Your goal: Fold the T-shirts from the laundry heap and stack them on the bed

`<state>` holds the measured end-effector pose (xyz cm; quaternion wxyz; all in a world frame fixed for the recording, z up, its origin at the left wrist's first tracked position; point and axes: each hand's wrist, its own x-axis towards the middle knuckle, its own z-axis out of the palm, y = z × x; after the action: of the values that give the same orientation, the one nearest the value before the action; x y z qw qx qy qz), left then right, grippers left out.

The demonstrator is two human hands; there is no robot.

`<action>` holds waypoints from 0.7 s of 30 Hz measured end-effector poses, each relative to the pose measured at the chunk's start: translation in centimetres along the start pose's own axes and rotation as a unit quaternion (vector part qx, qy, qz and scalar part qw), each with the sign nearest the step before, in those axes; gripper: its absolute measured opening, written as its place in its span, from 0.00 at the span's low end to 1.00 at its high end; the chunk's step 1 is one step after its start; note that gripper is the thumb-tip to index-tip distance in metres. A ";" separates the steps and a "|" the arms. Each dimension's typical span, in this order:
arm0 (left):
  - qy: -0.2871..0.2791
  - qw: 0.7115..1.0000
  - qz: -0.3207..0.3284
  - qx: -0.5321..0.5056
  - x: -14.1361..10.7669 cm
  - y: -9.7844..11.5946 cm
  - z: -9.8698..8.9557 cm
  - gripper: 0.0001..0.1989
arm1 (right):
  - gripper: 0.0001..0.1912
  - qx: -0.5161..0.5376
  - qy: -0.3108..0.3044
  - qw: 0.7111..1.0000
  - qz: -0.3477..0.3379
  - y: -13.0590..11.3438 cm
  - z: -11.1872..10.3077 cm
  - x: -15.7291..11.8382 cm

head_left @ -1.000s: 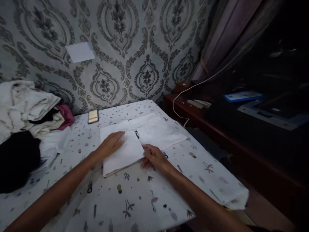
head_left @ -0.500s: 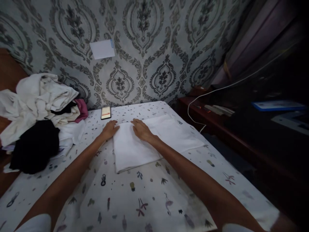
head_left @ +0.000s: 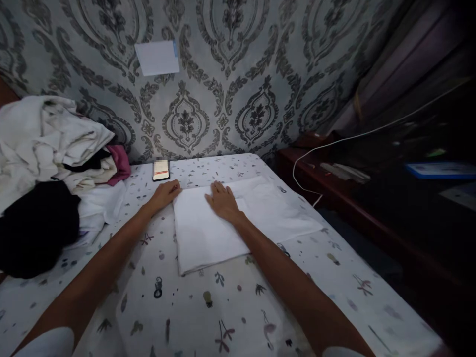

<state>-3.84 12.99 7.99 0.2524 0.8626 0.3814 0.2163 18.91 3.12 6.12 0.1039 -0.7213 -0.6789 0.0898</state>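
Note:
A folded white cloth (head_left: 203, 235) lies on the patterned bed sheet (head_left: 186, 307), its left part a neat layered rectangle and its right part spreading flatter and thinner. At the far left corner of this cloth, my left hand (head_left: 163, 195) has its fingers bent and closed on the edge. My right hand (head_left: 223, 201) rests palm down on top of the cloth near its far edge, fingers stretched out and slightly spread. Just beyond my left hand is a phone (head_left: 161, 170) with a lit screen.
A heap of clothes (head_left: 48, 134), with a black garment (head_left: 37, 228) in front, stands at the left. Along the right runs a dark red wooden table (head_left: 334, 191) with a white cable (head_left: 334, 142) and a blue-edged object (head_left: 441, 170). Patterned wallpaper (head_left: 223, 121) closes the far side.
My right hand has slid a little to the right over the cloth and lies flatter. My left hand has shifted slightly left, its fingers closer together. The view has tilted down slightly.

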 end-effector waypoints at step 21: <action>-0.204 0.904 0.223 0.303 -20.1 13.4 2.2 0.16 | 0.31 0.017 -0.037 0.994 -0.098 -1.9 -2.6 -7.5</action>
<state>-7.62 -10.85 10.74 -0.0032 0.9852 0.1664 -0.0400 17.36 -4.29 9.09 0.0990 -0.6455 -0.7482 0.1170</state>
